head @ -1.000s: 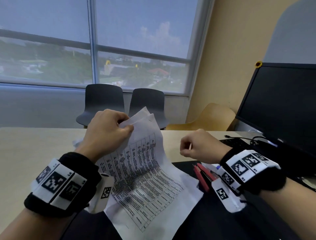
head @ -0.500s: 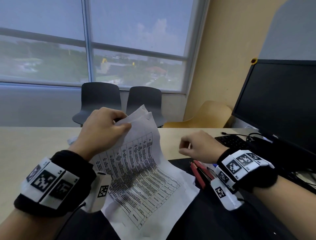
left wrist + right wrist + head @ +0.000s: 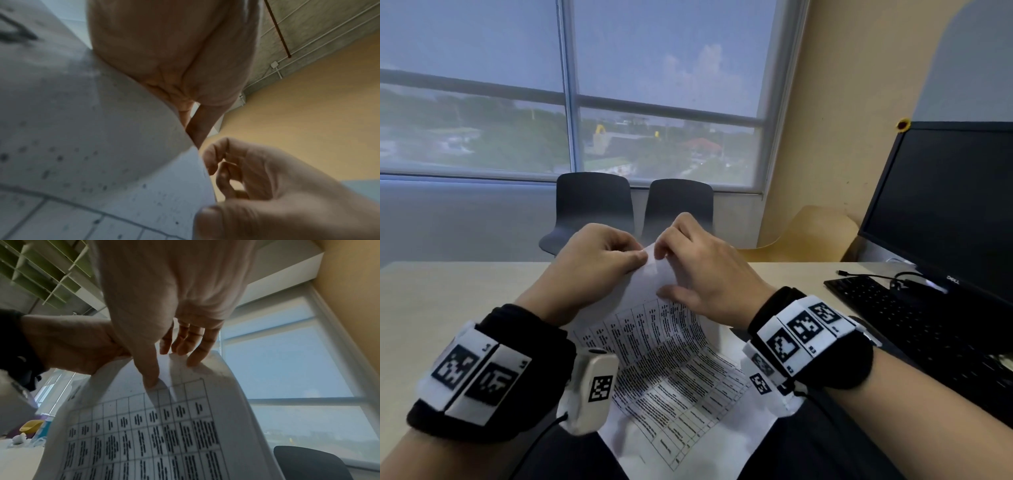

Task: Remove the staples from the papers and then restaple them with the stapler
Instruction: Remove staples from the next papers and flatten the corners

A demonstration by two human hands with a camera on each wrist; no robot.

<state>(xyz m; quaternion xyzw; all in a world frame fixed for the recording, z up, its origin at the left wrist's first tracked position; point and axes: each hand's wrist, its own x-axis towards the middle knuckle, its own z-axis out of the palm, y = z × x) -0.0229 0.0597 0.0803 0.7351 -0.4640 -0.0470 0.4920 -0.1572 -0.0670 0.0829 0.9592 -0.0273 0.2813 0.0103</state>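
Observation:
The papers (image 3: 671, 377), white sheets printed with a table, curve up from the black desk mat (image 3: 825, 445) toward me. My left hand (image 3: 640, 258) pinches their raised top corner. Right beside it, my right hand (image 3: 664, 270) holds the same top edge, thumb (image 3: 152, 379) pressed on the printed front and fingers (image 3: 193, 344) curled over the edge. The two hands nearly touch. In the left wrist view the papers (image 3: 82, 129) fill the left side, and the right hand (image 3: 257, 178) is curled at their edge. The staple is hidden under the fingers. No stapler shows.
A dark monitor (image 3: 945, 212) and black keyboard (image 3: 893, 308) with a cable stand at the right. Two dark chairs (image 3: 595, 205) are behind the beige table (image 3: 448, 308), below the window. A yellow object (image 3: 30, 426) lies far left on the table.
My right hand has moved left from beside the red tools to the top of the papers and taken hold next to the left hand. The red tools are now out of sight.

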